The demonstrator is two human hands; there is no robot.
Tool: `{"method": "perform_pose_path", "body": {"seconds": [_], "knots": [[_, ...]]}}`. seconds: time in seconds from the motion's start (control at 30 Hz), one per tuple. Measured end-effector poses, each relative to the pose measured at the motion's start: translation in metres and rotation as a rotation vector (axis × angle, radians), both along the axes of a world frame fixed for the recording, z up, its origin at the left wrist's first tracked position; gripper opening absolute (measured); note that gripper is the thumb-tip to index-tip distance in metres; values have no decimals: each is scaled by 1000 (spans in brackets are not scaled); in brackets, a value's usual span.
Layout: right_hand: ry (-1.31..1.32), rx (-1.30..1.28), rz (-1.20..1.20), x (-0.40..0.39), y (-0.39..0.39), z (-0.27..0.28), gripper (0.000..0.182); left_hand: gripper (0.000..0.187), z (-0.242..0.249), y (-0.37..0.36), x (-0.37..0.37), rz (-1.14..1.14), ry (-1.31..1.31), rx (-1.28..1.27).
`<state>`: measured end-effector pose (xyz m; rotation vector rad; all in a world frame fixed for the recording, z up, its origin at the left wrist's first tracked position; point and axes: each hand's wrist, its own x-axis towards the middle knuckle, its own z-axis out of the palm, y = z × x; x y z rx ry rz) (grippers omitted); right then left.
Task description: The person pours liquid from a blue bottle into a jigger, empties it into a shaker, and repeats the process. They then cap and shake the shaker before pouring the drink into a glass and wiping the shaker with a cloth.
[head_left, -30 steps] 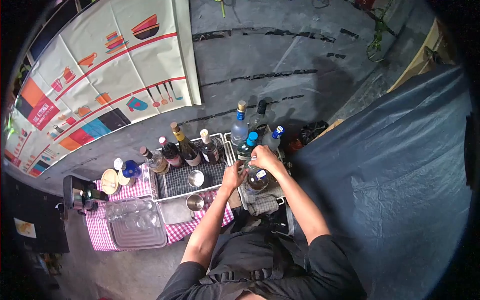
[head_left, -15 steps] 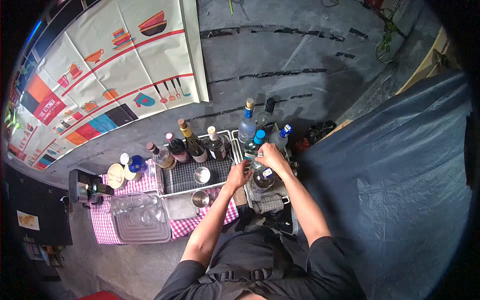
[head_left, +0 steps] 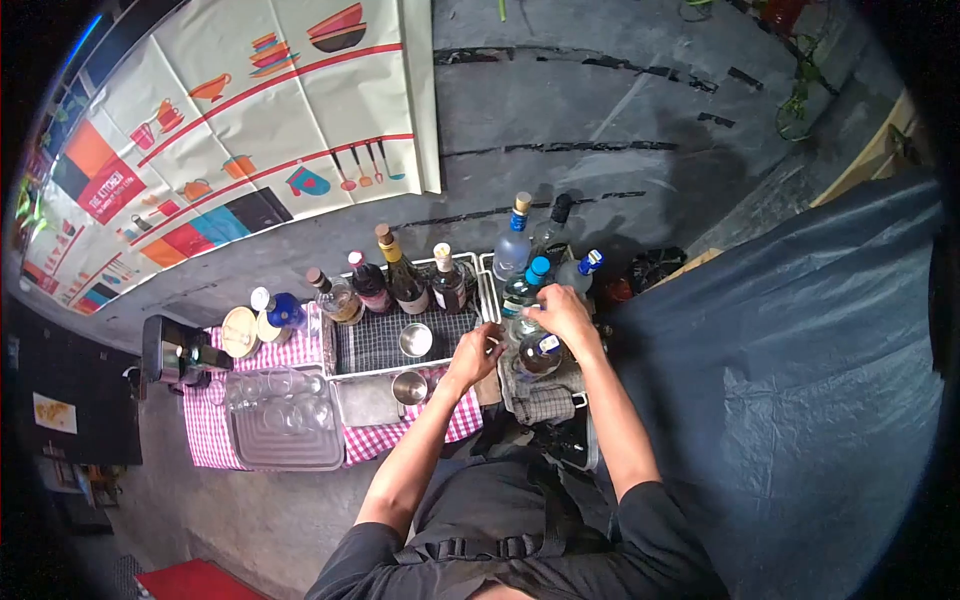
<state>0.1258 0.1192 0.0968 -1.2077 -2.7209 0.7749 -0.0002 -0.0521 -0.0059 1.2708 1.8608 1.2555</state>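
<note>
My right hand [head_left: 565,312] is closed over the top of a clear glass bottle [head_left: 538,355] that stands in the right-hand wire tray [head_left: 575,385]. My left hand [head_left: 476,352] is at the bottle's left side, fingers curled toward it; whether it touches the glass is hard to tell. Right behind my hands stand a blue-capped bottle [head_left: 523,285] and another blue-capped bottle [head_left: 579,272]. A folded grey cloth [head_left: 545,405] lies in the tray just below the bottle.
A row of dark liquor bottles [head_left: 405,283] lines the back of a wire rack [head_left: 380,345] holding a metal cup [head_left: 415,340]. A second metal cup [head_left: 408,388], a tray of glasses [head_left: 285,425] on a checked cloth, and a dark tarp [head_left: 780,380] at right.
My head has shifted, so the scene sits slightly to the right and lower. Both hands stay at the clear bottle, the right one still over its top.
</note>
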Motion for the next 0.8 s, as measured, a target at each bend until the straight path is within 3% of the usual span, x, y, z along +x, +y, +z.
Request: {"method": "perform_pose_path", "body": {"seconds": [0.07, 0.17, 0.27, 0.4, 0.57, 0.8], "knots": [[159, 144, -67, 8, -12, 6, 44, 21, 1, -20, -3, 82, -17, 89], [482, 179, -37, 12, -43, 55, 22, 22, 52, -69, -3, 179, 154, 73], [703, 123, 0, 17, -88, 66, 13, 23, 47, -120, -2, 292, 49, 142], [806, -13, 145, 9, -150, 33, 14, 19, 51, -193, 1, 417, 78, 17], [649, -285, 214, -6, -213, 8, 15, 22, 57, -251, 3, 603, -126, -31], [692, -96, 353, -52, -232, 25, 4, 20, 45, -306, -29, 663, -118, -70]]}}
